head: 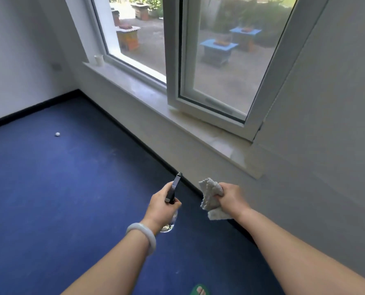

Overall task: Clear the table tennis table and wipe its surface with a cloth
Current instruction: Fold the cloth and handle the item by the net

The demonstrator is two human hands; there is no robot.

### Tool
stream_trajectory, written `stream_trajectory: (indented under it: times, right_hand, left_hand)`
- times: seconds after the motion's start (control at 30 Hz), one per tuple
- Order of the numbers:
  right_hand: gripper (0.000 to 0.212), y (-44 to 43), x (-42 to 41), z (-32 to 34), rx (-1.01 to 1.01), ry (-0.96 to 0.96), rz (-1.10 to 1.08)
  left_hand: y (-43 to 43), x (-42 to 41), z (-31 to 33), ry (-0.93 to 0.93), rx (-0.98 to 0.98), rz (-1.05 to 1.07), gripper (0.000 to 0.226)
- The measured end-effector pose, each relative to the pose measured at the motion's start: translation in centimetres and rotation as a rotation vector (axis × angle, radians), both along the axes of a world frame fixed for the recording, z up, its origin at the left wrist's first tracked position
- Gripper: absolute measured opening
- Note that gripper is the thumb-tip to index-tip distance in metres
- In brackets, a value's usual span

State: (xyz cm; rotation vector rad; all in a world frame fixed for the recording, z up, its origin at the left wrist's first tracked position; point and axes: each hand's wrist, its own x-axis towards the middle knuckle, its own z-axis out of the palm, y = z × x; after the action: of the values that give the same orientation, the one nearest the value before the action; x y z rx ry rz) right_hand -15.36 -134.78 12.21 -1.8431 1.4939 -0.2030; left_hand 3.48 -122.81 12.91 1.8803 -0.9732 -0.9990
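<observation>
My left hand grips a spray bottle by its black trigger head; the clear body hangs below the fist, partly hidden by it. A crumpled white cloth is bunched in my right hand, with its ends sticking out above and below the fingers. Both hands are held out in front of me over the blue floor, close to the wall under the window. The table tennis table is not in view.
A white ball lies on the blue floor at the left. The windowsill runs along the wall, with a white cup at its far end. An open window sash swings inward. My foot in a green slipper shows below.
</observation>
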Motion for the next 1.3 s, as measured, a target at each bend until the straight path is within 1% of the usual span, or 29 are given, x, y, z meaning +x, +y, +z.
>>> stream_trajectory:
  times: [0.17, 0.3, 0.4, 0.43, 0.53, 0.67, 0.77, 0.87, 1.0, 1.07, 1.13, 1.2, 1.23, 1.3]
  right_hand:
    - [0.01, -5.6, -1.1, -0.4, 0.016, 0.044, -0.062]
    - [0.011, -10.8, -0.8, -1.3, 0.06, 0.033, -0.146]
    - [0.021, -14.6, -0.2, -2.1, 0.082, 0.029, -0.231]
    - [0.021, -15.7, 0.0, -2.4, 0.096, 0.015, -0.28]
    - [0.008, -19.1, 1.1, -3.4, 0.123, -0.032, -0.453]
    - [0.023, -23.4, 3.1, -5.0, 0.167, -0.152, -0.687]
    - [0.023, -26.8, 4.4, -6.8, 0.172, -0.274, -0.841]
    - [0.022, -29.6, 5.0, -8.5, 0.176, -0.363, -0.918]
    - [0.026, -32.0, 4.1, -11.2, 0.224, -0.404, -1.004]
    - [0.037, -31.8, 3.4, -12.3, 0.229, -0.32, -1.017]
    - [0.056, -31.1, 3.2, -12.7, 0.161, -0.155, -0.973]
    - [0.07, -30.3, 3.5, -12.5, 0.046, 0.038, -0.834]
    - [0.073, -29.9, 3.8, -12.5, -0.027, 0.144, -0.737]
    - [0.069, -29.5, 4.4, -12.6, -0.171, 0.295, -0.538]
  left_hand:
    - [-7.4, -0.2, -0.6, -0.039, 0.02, -0.078, 0.046]
    - [-14.8, 0.6, -1.6, -0.048, 0.024, -0.159, 0.04]
    - [-20.3, 1.7, -2.7, -0.066, 0.024, -0.255, 0.042]
    - [-22.1, 2.0, -3.1, -0.067, 0.022, -0.287, 0.043]
    - [-27.6, 3.5, -4.2, -0.049, 0.009, -0.381, 0.046]
    - [-34.1, 5.0, -5.8, -0.046, 0.008, -0.487, 0.048]
    - [-38.0, 5.5, -6.8, -0.04, -0.015, -0.537, 0.047]
    - [-41.2, 5.1, -7.4, -0.054, -0.095, -0.562, 0.05]
    - [-44.8, 4.2, -8.3, -0.001, -0.174, -0.563, 0.052]
    - [-45.8, 3.8, -8.6, 0.013, -0.186, -0.567, 0.05]
    - [-46.5, 3.5, -8.9, 0.018, -0.185, -0.593, 0.048]
    - [-46.6, 3.3, -9.1, 0.019, -0.179, -0.603, 0.048]
    - [-46.6, 3.2, -9.2, 0.019, -0.173, -0.605, 0.048]
    - [-46.5, 2.9, -9.4, 0.015, -0.167, -0.604, 0.048]
